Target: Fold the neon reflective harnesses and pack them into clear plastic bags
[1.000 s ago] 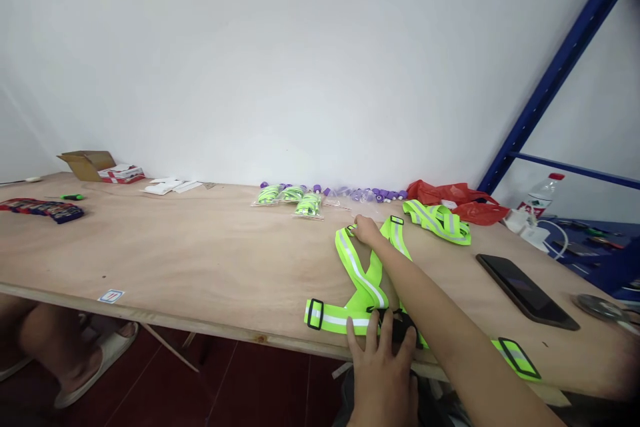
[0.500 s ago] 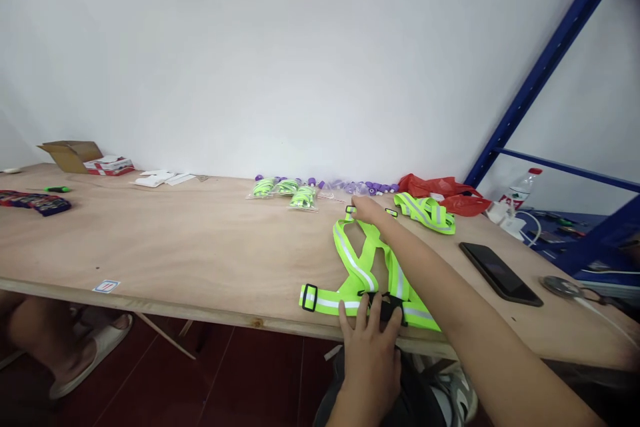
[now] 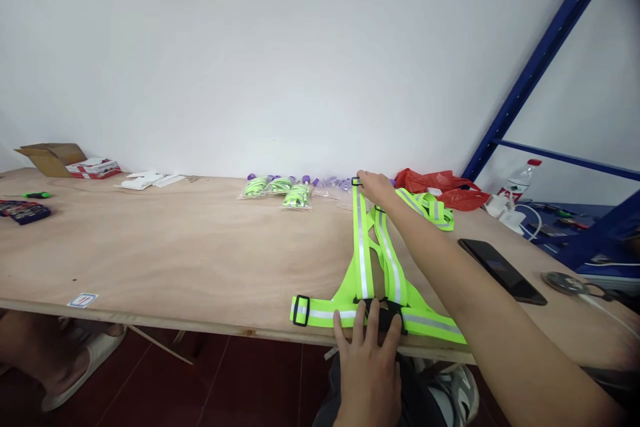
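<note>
A neon-yellow reflective vest (image 3: 363,247) made of straps with silver stripes lies along the front part of the table. My left hand (image 3: 370,353) rests on its black buckle area at the table edge, fingers spread flat. At the far end of the vest, my right hand (image 3: 376,188) grips a shoulder strap beside its black slider (image 3: 357,181), drawing the strap straight. A second black slider (image 3: 301,310) sits on the waist strap to the left. Part of the waist strap on the right disappears behind my right forearm.
Bagged yellow vests (image 3: 297,195) lie near the wall. Another loose vest (image 3: 433,208) is beside a red plastic bag (image 3: 440,187). At right are a phone (image 3: 503,270), a bottle (image 3: 520,180) and a blue metal frame (image 3: 530,67). A person's leg (image 3: 45,353) shows below the table at left.
My right hand has moved away from me, and the shoulder straps, loosely curved before, are now pulled long and nearly straight. My left hand stays on the buckle area.
</note>
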Available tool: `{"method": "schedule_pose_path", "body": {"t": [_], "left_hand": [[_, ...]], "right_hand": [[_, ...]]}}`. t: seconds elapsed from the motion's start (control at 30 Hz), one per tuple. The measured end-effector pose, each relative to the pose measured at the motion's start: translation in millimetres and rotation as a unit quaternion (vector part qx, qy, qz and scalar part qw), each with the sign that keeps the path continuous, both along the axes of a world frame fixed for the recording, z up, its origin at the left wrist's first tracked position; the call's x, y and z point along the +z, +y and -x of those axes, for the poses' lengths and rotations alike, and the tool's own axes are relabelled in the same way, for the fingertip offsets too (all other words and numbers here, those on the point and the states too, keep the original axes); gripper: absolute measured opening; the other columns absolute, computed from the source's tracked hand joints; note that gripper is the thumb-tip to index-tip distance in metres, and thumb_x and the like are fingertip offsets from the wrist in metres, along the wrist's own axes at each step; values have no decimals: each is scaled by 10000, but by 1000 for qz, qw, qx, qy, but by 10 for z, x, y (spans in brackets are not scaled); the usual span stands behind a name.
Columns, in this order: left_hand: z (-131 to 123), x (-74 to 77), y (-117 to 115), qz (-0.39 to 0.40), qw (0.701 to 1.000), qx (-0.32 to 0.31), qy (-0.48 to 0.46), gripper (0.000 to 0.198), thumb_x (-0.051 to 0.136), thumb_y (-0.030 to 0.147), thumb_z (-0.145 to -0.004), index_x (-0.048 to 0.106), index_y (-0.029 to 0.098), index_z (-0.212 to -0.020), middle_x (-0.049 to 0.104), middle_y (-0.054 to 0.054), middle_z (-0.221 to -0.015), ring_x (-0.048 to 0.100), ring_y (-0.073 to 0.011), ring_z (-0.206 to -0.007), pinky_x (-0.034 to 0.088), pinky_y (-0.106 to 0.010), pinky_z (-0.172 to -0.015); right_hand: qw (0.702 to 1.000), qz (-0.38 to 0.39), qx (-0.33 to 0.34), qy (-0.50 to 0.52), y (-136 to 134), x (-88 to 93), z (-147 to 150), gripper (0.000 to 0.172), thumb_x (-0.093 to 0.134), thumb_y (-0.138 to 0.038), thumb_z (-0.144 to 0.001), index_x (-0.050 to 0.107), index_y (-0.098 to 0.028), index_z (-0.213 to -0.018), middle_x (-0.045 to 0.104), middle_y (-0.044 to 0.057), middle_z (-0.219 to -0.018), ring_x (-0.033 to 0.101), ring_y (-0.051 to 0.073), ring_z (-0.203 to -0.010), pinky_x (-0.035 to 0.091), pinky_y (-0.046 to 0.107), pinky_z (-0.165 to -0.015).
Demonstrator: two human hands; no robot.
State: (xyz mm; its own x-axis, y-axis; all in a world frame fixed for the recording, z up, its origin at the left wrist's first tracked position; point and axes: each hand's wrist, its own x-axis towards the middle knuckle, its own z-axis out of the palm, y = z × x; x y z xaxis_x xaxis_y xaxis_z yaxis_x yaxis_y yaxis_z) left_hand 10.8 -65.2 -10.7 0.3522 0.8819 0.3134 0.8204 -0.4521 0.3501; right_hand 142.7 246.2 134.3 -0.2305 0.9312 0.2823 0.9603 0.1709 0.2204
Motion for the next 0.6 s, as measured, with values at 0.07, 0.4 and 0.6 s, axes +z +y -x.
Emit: {"method": "schedule_pose_path", "body": {"t": [0.07,0.4,0.6], "left_hand": [[-65,-111,19,-17,999,26,12,600,558,472,-892,396,443,-1469,331,8,-1592,355,-386,-1383,197,-783,-1080],[-161,-512,104,-143,984,72,82,744,661,388,-785,374,495,-1463,413,17,-1546,311,-402,-1407,227,-746,-1074],[-236,-573,110,-129,982,114,83,750,652,408,-801,336,512,-1473,422,15,-1541,343,-390,-1393,249,-746,-1059]], "right_hand": [[1000,0,3,-2,82,-67,30,264,418,-145,-947,520,-108,-1187,680,189,-1107,640,270,-1018,400,330,-835],[996,91,-4,9,428,-841,206,331,474,-79,-899,560,-84,-1218,674,219,-1120,623,292,-1085,424,362,-891],[990,133,-12,43,478,-942,230,338,482,-42,-878,587,-122,-1190,675,215,-1120,621,296,-1091,436,377,-891]]}}
